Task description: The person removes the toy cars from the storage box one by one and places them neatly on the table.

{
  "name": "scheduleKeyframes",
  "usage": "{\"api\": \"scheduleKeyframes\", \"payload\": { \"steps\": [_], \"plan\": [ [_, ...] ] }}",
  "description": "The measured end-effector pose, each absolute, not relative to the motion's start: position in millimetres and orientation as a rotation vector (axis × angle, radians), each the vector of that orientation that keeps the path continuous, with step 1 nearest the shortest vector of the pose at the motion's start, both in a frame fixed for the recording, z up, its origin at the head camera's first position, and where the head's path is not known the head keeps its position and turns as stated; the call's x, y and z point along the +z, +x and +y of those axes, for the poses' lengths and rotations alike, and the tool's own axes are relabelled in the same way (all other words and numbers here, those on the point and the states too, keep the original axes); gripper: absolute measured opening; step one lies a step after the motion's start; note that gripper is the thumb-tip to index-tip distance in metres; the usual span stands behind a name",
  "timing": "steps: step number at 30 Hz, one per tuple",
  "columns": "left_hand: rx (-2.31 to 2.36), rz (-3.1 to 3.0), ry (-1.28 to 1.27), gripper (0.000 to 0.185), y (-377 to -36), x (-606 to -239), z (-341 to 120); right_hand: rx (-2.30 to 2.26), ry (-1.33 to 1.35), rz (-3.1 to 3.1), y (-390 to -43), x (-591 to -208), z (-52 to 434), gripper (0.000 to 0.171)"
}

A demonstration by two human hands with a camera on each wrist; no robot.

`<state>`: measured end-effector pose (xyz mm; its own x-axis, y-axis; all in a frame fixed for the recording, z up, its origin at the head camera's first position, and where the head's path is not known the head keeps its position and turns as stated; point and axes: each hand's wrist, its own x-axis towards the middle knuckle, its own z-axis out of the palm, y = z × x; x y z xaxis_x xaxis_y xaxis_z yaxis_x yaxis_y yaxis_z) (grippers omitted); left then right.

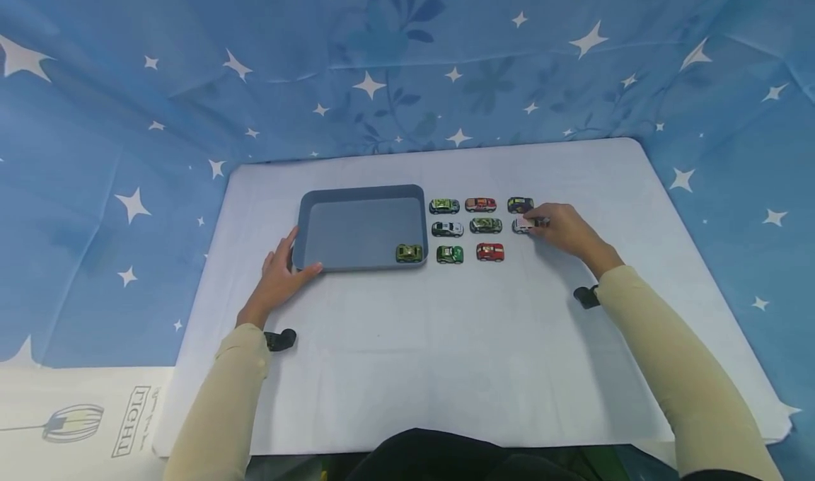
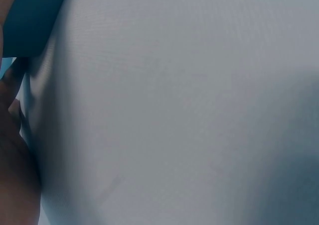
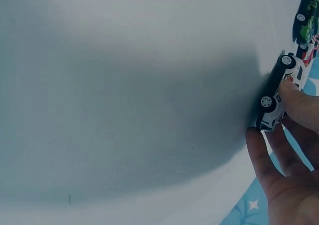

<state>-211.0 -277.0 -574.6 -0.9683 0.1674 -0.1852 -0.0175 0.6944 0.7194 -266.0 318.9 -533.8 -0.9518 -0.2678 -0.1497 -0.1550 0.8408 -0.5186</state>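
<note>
My right hand holds a white toy car by its right end, with the thumb along its side and fingertips at its end. In the head view this car is partly covered by the fingers, at the right of the middle row of cars. My left hand rests at the near left corner of a grey-blue tray, fingers spread along the left wall and thumb on the near edge. A green toy car sits inside the tray's near right corner.
Between tray and right hand stand several toy cars in rows, among them a dark car, a camouflage car, a silver car, a green car and a red one. Blue star-patterned cloth hangs behind the white table.
</note>
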Motion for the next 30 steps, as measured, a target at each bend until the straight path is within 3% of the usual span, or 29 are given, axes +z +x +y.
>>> {"api": "scheduleKeyframes", "payload": {
  "steps": [19,30],
  "plan": [
    [1.159,2.656,0.096,0.109,-210.4,-577.4,-277.6,-0.682,-0.398,2.797,-269.4,-529.9,313.9,0.035],
    [1.153,2.661,0.089,0.108,-211.9,-575.7,-275.7,-0.786,-0.290,2.893,-261.9,-531.4,317.8,0.066]
  ]
}}
